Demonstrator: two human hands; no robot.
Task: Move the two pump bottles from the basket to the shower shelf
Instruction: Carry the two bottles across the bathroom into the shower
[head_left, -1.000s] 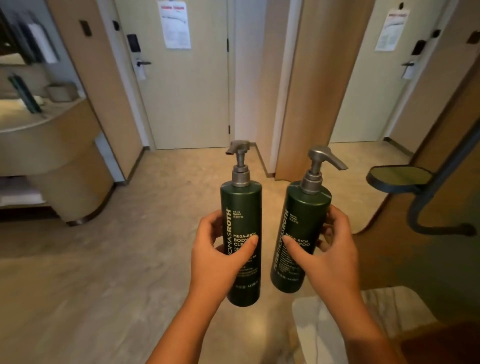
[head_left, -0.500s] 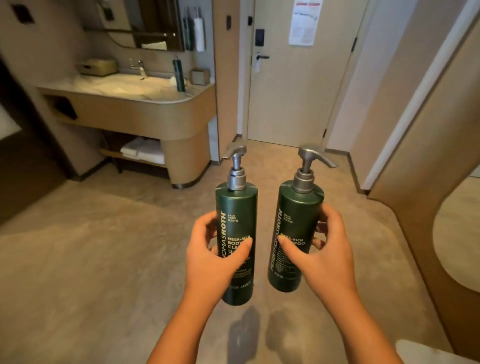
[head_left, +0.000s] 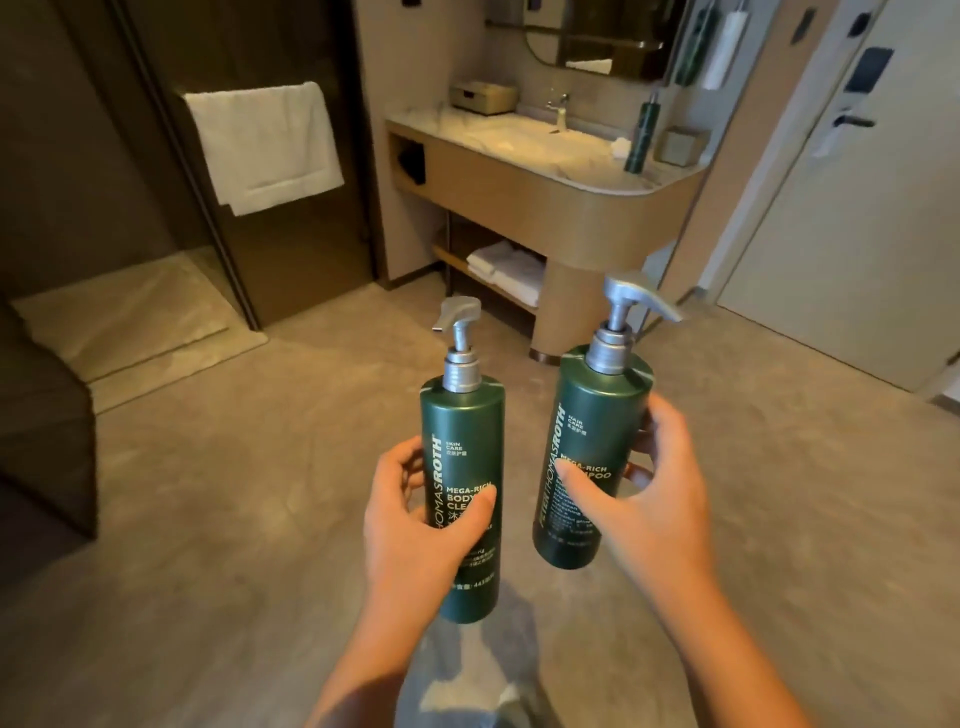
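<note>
Two dark green pump bottles with silver pump heads are held upright in front of me above the floor. My left hand (head_left: 415, 525) grips the body cleanser bottle (head_left: 465, 421) around its lower half. My right hand (head_left: 660, 499) grips the shampoo bottle (head_left: 597, 415), which tilts slightly to the right. The two bottles are a little apart and do not touch. Neither the basket nor the shower shelf is in view.
A glass shower door (head_left: 218, 171) with a white towel (head_left: 265, 145) hung on it stands at the upper left, with a raised stone step (head_left: 130, 322) below. A curved vanity (head_left: 561, 192) with sink and folded towels is ahead. A closed door (head_left: 857, 208) is on the right.
The view has swung left: the entrance door slid to the right, and the vanity and then the shower door came into view. Both hands keep the same grip on the bottles.
</note>
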